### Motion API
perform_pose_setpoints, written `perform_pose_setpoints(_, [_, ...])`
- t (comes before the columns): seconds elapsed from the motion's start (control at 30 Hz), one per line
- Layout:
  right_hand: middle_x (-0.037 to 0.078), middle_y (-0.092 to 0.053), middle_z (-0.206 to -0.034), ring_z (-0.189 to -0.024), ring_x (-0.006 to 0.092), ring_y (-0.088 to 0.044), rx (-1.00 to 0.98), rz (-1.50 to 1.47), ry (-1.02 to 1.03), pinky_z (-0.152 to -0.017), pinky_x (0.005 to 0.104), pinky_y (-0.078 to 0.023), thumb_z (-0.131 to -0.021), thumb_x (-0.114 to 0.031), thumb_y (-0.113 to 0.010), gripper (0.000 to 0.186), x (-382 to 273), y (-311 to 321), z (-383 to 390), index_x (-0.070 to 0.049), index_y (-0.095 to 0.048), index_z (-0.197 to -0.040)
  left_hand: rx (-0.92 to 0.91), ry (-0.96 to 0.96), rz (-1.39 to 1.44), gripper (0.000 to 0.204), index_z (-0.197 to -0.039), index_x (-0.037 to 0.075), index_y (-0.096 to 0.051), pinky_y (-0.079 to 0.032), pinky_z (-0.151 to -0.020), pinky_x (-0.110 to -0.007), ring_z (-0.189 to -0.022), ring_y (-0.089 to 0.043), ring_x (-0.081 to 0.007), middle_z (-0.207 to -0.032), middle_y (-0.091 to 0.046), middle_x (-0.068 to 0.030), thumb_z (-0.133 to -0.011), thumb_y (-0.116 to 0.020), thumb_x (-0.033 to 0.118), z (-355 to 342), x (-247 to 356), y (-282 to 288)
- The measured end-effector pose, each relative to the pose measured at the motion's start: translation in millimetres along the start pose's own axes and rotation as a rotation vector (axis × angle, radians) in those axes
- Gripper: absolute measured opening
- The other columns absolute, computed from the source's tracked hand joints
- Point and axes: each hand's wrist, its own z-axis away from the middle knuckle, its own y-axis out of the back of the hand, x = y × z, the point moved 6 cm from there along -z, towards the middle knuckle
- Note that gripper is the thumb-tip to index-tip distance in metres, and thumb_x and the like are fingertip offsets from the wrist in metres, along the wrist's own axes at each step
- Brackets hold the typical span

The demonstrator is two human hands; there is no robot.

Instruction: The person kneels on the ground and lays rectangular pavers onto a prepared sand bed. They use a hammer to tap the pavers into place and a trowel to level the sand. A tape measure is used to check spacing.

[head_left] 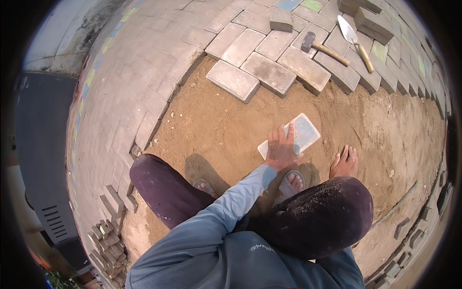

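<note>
My left hand (281, 150) reaches across a pale rectangular paving block (306, 133) with a bluish-grey face. Its fingers lie over the top toward the far edge, and the thumb is by the near edge. The block rests on brown sand (226, 130) in front of my feet. Beyond my right knee, my right hand (344, 163) lies on the sand with its fingers apart and nothing in it. Part of that hand and its forearm are hidden behind the knee. Ahead, a stepped row of laid grey pavers (267, 72) borders the sand.
A hammer (327, 50) and a trowel (355, 43) with wooden handles lie on the far pavers, near loose blocks (373, 24). Laid paving (130, 86) stretches left. Stacked blocks (108, 250) stand at lower left. A long thin bar (392, 207) lies at right.
</note>
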Motion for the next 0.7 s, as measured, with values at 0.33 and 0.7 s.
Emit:
perform_pose_setpoints(0.33, [0.013, -0.045, -0.152, -0.149, 0.0277, -0.034, -0.049, 0.037, -0.024, -0.125, 0.0463, -0.026, -0.105, -0.029, -0.053, 0.050, -6, 12, -1, -0.011, -0.047, -0.151, 0.084, 0.311, -0.168, 0.112, -0.156, -0.004, -0.031, -0.030, -0.112, -0.054, -0.132, -0.042, -0.0467, -0.144, -0.040, -0.0339, -0.073, -0.086, 0.048, -49, -75, 64])
perform_pose_setpoints(0.7, [0.011, -0.045, -0.150, -0.149, 0.0271, -0.033, -0.106, 0.016, -0.048, -0.126, 0.0471, -0.025, -0.105, -0.028, -0.053, 0.048, -10, 22, -6, -0.011, -0.048, -0.149, 0.129, 0.298, -0.191, 0.107, -0.153, -0.004, -0.037, -0.033, -0.113, -0.055, -0.134, -0.039, -0.0499, -0.145, -0.038, -0.0341, -0.072, -0.089, 0.044, -64, -105, 52])
